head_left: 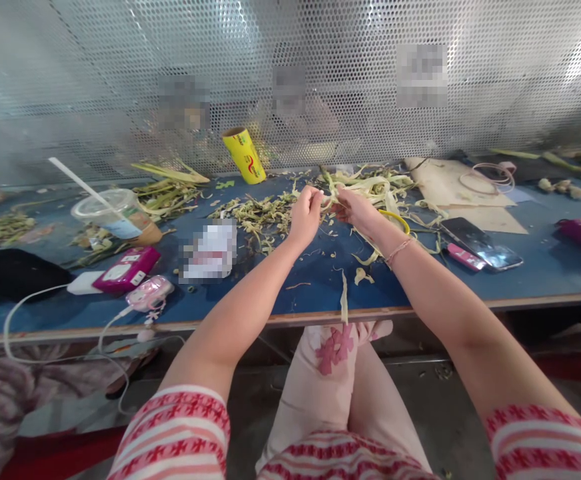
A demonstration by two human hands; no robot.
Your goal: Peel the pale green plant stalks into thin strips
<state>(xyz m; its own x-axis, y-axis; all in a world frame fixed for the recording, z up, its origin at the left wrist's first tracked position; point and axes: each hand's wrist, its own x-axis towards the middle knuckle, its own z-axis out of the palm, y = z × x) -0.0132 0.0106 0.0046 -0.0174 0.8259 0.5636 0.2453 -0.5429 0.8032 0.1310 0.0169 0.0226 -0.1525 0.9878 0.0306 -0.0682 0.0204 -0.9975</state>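
Note:
My left hand [306, 212] is closed in a pinch above the blue table, at the near side of a heap of pale green plant strips [385, 188]. Close to it, my right hand [354, 208] has its fingers curled together. A thin pale plant strip [326, 199] spans the small gap between both hands, and each seems to grip one end of it. Green plant scraps [260, 215] lie left of my hands. Under my right wrist a yellow ring-shaped item [396, 221] shows partly. One flat strip [344, 297] hangs over the table's front edge.
A yellow cardboard tube [245, 156] leans near the perforated metal wall [350, 73]. A lidded drink cup [123, 217], a purple device [126, 269] and a white cable stand left. Phones [483, 243] and brown cardboard [440, 180] lie right. Someone's patterned trousers [5, 407] show lower left.

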